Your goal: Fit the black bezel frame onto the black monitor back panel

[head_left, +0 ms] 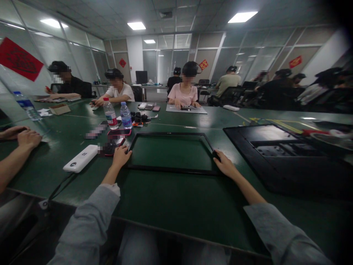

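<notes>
A thin black rectangular bezel frame [171, 169], like one from a monitor, is in front of me, with the green tabletop [176, 206] showing through its opening. My left hand [121, 157] is closed around its left side. On the opposite side, my right hand [224, 163] grips the frame near a dark part, its fingers partly hidden. Whether the frame rests fully on the table or is slightly raised, I cannot tell. Just beyond my left hand lie phones, one in a red-edged case [119, 132].
A white power bank [81, 158] with a cable lies left. Two bottles [126, 117] [110, 115] stand behind the phones. A large black panel [270, 162] occupies the right side. Another person's hands [29, 138] rest at far left; a person in pink [183, 92] works opposite.
</notes>
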The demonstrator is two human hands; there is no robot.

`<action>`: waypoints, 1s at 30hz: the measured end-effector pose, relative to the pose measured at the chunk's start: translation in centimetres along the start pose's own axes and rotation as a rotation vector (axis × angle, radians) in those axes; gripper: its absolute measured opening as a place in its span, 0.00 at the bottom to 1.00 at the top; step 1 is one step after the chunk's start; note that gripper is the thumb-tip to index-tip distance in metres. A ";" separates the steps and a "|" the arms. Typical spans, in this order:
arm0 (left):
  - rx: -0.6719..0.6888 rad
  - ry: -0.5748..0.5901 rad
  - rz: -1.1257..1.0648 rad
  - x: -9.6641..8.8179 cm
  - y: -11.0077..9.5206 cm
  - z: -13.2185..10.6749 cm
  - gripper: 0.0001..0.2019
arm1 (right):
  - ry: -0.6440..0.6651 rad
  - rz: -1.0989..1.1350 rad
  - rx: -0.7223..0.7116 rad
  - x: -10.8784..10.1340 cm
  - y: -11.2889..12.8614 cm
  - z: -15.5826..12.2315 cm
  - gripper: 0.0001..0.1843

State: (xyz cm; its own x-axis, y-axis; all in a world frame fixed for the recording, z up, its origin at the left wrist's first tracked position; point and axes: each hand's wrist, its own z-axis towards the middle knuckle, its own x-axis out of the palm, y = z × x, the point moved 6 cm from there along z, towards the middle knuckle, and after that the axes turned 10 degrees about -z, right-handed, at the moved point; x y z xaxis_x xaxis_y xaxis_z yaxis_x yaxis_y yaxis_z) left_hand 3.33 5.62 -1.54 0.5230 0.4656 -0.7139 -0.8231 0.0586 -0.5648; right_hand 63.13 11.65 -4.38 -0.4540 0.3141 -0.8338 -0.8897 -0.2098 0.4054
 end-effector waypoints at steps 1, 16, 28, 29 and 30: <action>0.000 0.001 0.005 0.0 0.0 0.0 0.17 | 0.004 0.001 -0.004 0.0 0.0 0.0 0.29; 0.009 0.001 -0.008 -0.3 -0.6 0.0 0.15 | -0.022 -0.009 -0.033 -0.3 0.7 -0.2 0.28; -0.006 0.016 -0.002 -0.2 -0.2 0.0 0.17 | -0.031 0.006 -0.033 -0.5 1.1 -0.3 0.27; -0.005 0.017 -0.004 -0.2 -0.2 0.0 0.17 | -0.032 0.010 -0.037 -0.6 1.2 -0.3 0.27; -0.003 0.018 -0.005 -0.2 -0.2 0.0 0.17 | -0.038 0.014 -0.042 -0.7 1.3 -0.4 0.26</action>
State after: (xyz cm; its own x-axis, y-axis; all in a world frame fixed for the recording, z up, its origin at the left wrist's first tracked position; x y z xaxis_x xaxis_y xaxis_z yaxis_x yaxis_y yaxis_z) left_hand 3.45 5.51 -1.28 0.5308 0.4492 -0.7187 -0.8200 0.0579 -0.5695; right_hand 62.32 10.83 -3.43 -0.4683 0.3458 -0.8131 -0.8810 -0.2530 0.3998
